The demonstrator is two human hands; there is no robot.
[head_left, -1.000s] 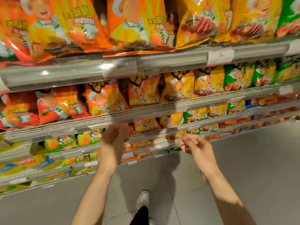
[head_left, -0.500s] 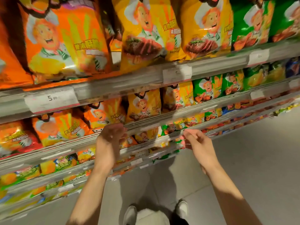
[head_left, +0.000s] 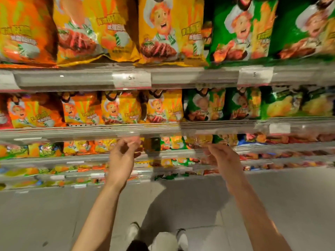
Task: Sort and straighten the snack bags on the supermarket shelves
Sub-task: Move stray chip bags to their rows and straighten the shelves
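Rows of snack bags fill the shelves: orange bags [head_left: 25, 33], yellow bags [head_left: 163, 29] and green bags [head_left: 241, 31] on the top shelf, smaller ones of the same colours such as a yellow bag [head_left: 163, 107] on the shelf below. My left hand [head_left: 123, 154] is raised in front of the third shelf with loosely curled fingers and holds nothing. My right hand [head_left: 221, 156] is raised beside it, fingers relaxed, also holding nothing. Neither hand touches a bag.
Grey shelf rails [head_left: 72, 80] carry white price labels [head_left: 131, 79]. Lower shelves hold small mixed bags [head_left: 172, 142]. The grey floor [head_left: 290, 205] spreads below, with my white shoes [head_left: 133, 232] at the bottom.
The view has shifted right along the shelves and closer, so green bags now show at the upper right. Both hands stay raised in front of the third shelf, holding nothing.
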